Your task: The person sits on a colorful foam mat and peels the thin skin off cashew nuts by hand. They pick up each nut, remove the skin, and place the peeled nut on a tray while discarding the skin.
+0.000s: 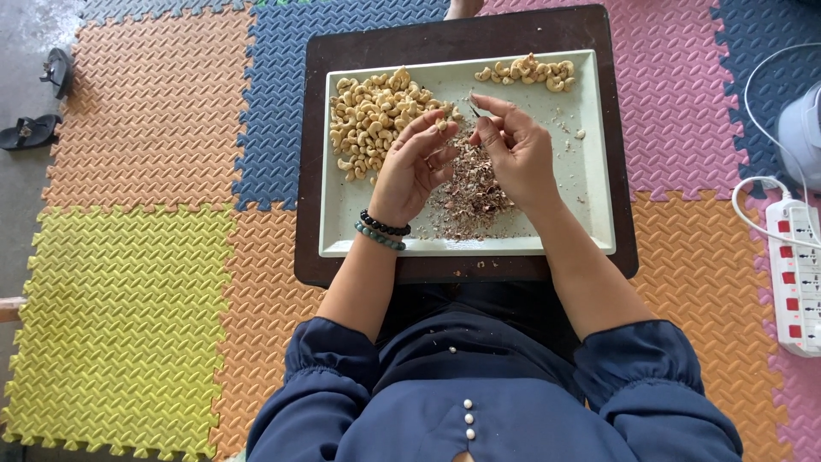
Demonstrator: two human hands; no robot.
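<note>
Your left hand (pixel 413 167) is pinching one cashew (pixel 442 125) over the tray (pixel 599 171), middle of it. Your right hand (pixel 511 150) grips a small blade. Big nut pile (pixel 372 115) at 10 o'clock, shell scraps (pixel 470 192) underneath.

Bare tray (pixel 590 171) right; cashew heap (pixel 376 120) left; shell pile (pixel 470 192) centre

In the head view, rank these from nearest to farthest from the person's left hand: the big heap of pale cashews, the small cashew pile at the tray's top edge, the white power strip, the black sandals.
From the left hand:
1. Big heap of pale cashews, just beside it on the tray's left.
2. Small cashew pile, top right of the tray.
3. and 4. White power strip, far right on the mats, and black sandals, far left on the bare floor: too close to call.
</note>
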